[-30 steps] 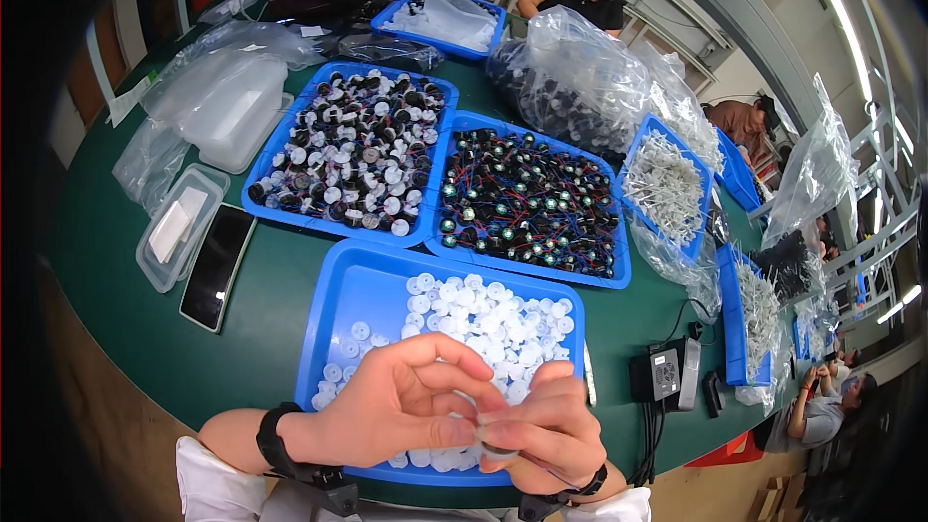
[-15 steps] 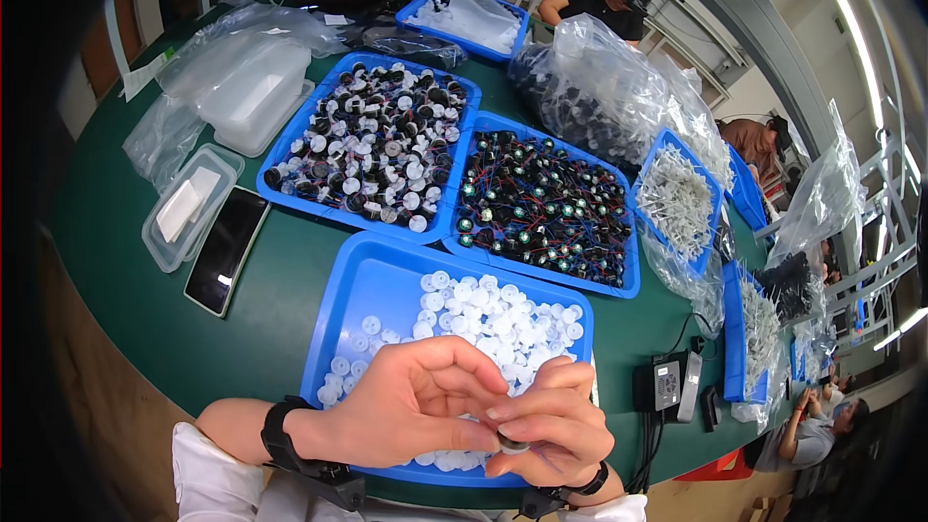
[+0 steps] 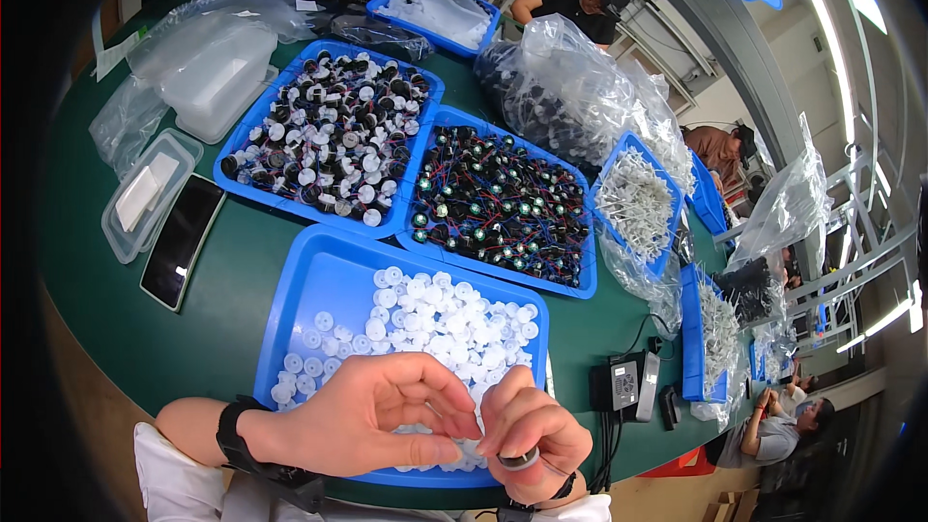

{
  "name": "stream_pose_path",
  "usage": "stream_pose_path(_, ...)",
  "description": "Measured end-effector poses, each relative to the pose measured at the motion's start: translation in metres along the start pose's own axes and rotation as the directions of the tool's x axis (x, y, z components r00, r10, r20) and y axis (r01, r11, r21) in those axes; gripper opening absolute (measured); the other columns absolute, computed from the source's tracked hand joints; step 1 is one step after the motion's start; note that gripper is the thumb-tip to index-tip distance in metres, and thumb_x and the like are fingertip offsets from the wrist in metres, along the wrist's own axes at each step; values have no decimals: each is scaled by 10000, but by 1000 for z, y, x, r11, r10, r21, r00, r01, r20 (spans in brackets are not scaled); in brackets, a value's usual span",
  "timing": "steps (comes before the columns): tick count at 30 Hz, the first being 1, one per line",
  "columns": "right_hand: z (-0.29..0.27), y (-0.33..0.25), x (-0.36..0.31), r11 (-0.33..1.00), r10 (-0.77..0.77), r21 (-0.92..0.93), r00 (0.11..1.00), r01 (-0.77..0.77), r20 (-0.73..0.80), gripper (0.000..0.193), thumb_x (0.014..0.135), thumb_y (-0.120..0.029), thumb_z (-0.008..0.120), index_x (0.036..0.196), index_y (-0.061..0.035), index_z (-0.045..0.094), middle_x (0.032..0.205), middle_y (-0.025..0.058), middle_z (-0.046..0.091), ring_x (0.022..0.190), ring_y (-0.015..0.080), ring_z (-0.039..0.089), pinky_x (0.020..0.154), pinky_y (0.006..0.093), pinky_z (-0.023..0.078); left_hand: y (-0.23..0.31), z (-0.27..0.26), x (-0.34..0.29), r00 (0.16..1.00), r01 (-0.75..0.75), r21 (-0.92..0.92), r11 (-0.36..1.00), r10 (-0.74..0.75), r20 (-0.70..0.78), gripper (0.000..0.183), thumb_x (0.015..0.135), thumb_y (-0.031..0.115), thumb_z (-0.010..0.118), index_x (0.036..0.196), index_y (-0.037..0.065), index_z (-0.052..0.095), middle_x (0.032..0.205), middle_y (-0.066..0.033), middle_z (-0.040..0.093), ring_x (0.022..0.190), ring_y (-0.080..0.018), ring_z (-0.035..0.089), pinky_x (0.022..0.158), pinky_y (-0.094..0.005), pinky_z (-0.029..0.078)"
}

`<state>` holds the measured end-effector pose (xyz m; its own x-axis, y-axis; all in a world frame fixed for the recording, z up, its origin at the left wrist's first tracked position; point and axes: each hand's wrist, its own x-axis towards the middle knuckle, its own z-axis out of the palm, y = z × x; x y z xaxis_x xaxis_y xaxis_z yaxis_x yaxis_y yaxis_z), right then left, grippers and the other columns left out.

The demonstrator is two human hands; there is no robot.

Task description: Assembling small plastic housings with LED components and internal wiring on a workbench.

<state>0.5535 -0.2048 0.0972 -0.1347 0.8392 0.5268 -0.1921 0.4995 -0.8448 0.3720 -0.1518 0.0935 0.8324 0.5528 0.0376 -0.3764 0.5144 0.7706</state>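
Both of my hands are over the near edge of a blue tray (image 3: 333, 244) with small white round plastic discs (image 3: 449, 314). My right hand (image 3: 546, 430) is closed on a small round part (image 3: 519, 459), dark in the middle with a pale rim. Its finer details are hidden by my fingers. Beside it, my left hand (image 3: 387, 416) has curled fingers, with thumb and fingertips apart. I see nothing held in it, and its fingertips are close to the right hand's.
Beyond it, one blue tray (image 3: 253, 119) holds capped dark parts; another (image 3: 565, 288) holds dark parts with red and blue wires. A phone (image 3: 184, 242) and clear plastic containers (image 3: 217, 87) lie left. Black adapters (image 3: 616, 385) with cables sit right. People work farther off.
My left hand has drawn away from the round part, which now shows more in my right hand. The whole view has shifted, so the trays appear farther left.
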Motion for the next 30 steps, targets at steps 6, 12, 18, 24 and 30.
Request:
stream_pose_path(6,-3,-9,16,813,-81,-543,964,211,254,313,663,-169,737,912,-25,613,878,37,626,716,170,463,646,259,372,-2,7,-1,994,-5,34,999,9,-113,486,706,-16,704,1106,-32,429,978,-133,542,893,-186,577,811,-322,476)
stream_pose_path(12,0,-13,13,660,-128,-716,973,229,193,482,513,-318,766,913,-76,649,872,-27,609,722,146,440,644,286,300,2,5,4,993,87,-215,973,-101,-53,553,699,8,717,1145,-49,395,974,-140,576,864,-168,597,738,-248,498)
stream_pose_path(18,-6,-12,15,647,-103,-720,964,252,244,423,522,-363,785,861,-131,683,813,-51,601,721,156,424,619,280,314,-1,0,7,993,116,-292,949,-120,5,538,737,21,683,1167,-67,371,1009,-160,584,920,-177,586,777,-271,492)
stream_pose_path(24,-3,-15,14,671,-168,-686,959,281,228,379,516,-191,758,852,-44,662,800,8,586,709,180,445,637,292,342,-2,2,7,996,90,-158,983,-87,28,504,810,10,591,1237,-17,324,1095,-133,536,987,-164,537,844,-276,439)
stream_pose_path(30,-9,-9,19,734,-44,-661,982,158,186,293,601,-162,747,842,-25,653,755,47,577,709,215,482,617,307,398,5,-5,-1,990,139,206,969,-134,-41,390,825,76,600,1167,35,418,1109,-87,492,971,-137,509,867,-287,424)
